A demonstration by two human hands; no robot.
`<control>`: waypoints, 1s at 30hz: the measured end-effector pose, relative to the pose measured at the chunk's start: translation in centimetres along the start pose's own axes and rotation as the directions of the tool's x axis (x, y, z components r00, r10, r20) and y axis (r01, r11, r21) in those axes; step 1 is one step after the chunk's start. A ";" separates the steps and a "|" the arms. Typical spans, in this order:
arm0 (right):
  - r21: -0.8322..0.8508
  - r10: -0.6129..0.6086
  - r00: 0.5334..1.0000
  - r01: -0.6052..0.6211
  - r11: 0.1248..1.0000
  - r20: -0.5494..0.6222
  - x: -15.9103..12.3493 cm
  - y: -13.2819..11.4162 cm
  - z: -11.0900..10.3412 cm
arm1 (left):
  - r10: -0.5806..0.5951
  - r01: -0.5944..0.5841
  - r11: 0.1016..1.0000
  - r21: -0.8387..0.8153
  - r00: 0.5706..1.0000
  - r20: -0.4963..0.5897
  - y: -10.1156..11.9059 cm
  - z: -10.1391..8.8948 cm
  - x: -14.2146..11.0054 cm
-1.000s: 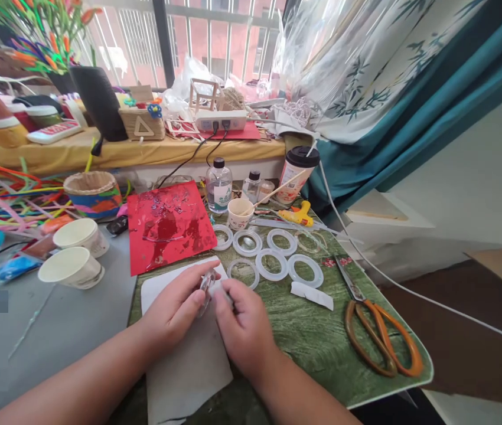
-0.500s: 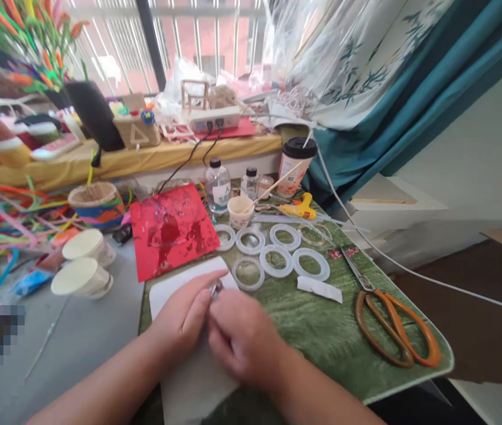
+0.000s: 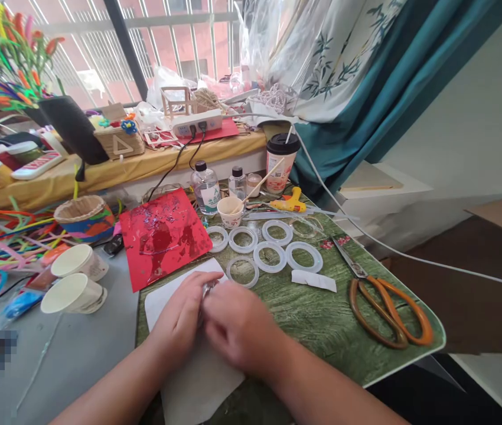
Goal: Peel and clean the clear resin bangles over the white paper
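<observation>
**Q:** Hands in view, count?
**A:** Two: one left hand (image 3: pixel 179 313) and one right hand (image 3: pixel 240 324), with one small clear piece (image 3: pixel 207 290) between them.

**Q:** Rings on the green mat (image 3: pixel 317 313)?
**A:** Seven: six frosted rings (image 3: pixel 269 257) and one clear ring (image 3: pixel 306 227).

**Q:** Cups?
**A:** Four: two white paper cups (image 3: pixel 74 293) on their sides, one upright paper cup (image 3: pixel 230 212), and one lidded takeaway cup (image 3: pixel 279 164).

**Q:** Bottles and tools?
**A:** Two bottles: one plastic bottle (image 3: pixel 205 190) and one small glass bottle (image 3: pixel 237 184). Tools: one glue gun (image 3: pixel 289 202) and one pair of scissors (image 3: pixel 388 313).

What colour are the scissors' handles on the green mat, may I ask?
The handles are orange and brown; head view.
</observation>
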State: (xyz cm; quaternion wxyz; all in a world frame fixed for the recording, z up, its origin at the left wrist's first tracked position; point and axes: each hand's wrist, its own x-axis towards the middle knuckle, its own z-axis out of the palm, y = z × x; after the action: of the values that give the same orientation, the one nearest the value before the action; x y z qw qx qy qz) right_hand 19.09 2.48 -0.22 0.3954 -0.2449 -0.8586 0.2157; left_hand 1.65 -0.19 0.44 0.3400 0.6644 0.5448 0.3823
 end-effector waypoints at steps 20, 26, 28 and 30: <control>0.503 0.480 0.877 -0.415 0.758 0.001 -0.1 0.0 0.6 | -0.073 0.091 0.985 -0.149 0.990 0.119 -0.3 0.0 -0.2; 0.497 0.628 0.775 -0.520 0.695 -0.066 0.0 0.5 0.2 | -0.057 0.062 0.992 -0.111 0.997 0.054 0.0 0.0 -0.2; 0.337 0.511 0.851 -0.447 0.828 -0.126 -0.1 0.5 0.2 | -0.035 0.039 0.996 -0.085 0.998 0.042 0.2 0.1 -0.2; 0.151 0.264 0.959 -0.248 0.957 -0.104 -0.4 0.1 0.2 | -0.042 0.044 0.997 -0.067 0.999 0.035 0.2 0.2 -0.2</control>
State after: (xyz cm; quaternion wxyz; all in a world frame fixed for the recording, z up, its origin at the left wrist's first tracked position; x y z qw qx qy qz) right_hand 19.19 2.34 -0.61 0.4320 -0.3393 -0.7768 0.3079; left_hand 1.87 -0.46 0.50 0.3795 0.6469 0.5400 0.3819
